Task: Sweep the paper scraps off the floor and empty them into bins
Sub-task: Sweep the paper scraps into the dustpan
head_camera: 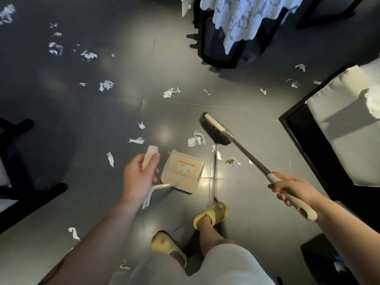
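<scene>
Dark furniture, lace cloth and yellow slippers on a glossy grey floor

A glossy grey tiled floor [115, 124] filled the view, with a white lace tablecloth [242, 19] hanging at one o'clock over a black-framed table [203, 52]. At three o'clock sat a black-framed chair with a pale cream cushion [345, 124], light and shadow falling across it. A dark chair frame [18, 128] showed at nine o'clock. At six o'clock were two yellow rubber slippers [213, 214], one ahead of the other, below pale grey shorts [232, 264]. A dark boxy object [320, 256] stood at five o'clock, too dim to identify.
</scene>
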Motion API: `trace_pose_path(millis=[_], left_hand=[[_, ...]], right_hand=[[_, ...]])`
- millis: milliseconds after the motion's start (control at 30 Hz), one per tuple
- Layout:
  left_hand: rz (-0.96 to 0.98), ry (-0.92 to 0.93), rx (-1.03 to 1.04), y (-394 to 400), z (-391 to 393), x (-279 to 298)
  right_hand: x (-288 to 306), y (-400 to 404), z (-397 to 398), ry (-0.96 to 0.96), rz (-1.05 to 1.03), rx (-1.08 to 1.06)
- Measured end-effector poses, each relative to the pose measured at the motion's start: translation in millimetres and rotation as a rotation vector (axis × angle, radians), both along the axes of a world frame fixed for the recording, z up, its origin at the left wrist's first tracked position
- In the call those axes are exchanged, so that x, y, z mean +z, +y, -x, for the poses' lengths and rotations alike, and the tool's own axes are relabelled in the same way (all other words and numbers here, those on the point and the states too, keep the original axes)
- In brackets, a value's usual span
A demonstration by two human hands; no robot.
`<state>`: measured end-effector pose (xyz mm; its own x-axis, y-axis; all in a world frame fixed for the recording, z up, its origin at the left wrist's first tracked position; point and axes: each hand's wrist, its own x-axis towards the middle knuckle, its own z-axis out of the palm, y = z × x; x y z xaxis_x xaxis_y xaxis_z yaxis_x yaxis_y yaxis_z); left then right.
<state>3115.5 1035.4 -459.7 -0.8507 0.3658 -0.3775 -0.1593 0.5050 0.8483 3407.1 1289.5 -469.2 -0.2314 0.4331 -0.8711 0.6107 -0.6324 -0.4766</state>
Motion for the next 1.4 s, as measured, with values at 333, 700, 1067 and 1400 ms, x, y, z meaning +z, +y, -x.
trace_pose_path(millis=[333,700,1067,1400], left_hand=[[-0.040,-0.002,0.045,-55,-17,-12],[-0.099,-0.025,-0.039,-72,-24,-19],[-0.129,-0.003,-0.091,-81,-30,-23],[-0.103,0.037,-0.027,-109,-18,-18]], right_hand=[[-38,-110,10,-0.141,-0.014,-0.099],[6,-123,-20,-0.103,-0.179,-0.122],[-30,-186,7,-0.079,-0.009,-0.227],[-14,-165,-13,-0.132,-0.179,-0.219]])
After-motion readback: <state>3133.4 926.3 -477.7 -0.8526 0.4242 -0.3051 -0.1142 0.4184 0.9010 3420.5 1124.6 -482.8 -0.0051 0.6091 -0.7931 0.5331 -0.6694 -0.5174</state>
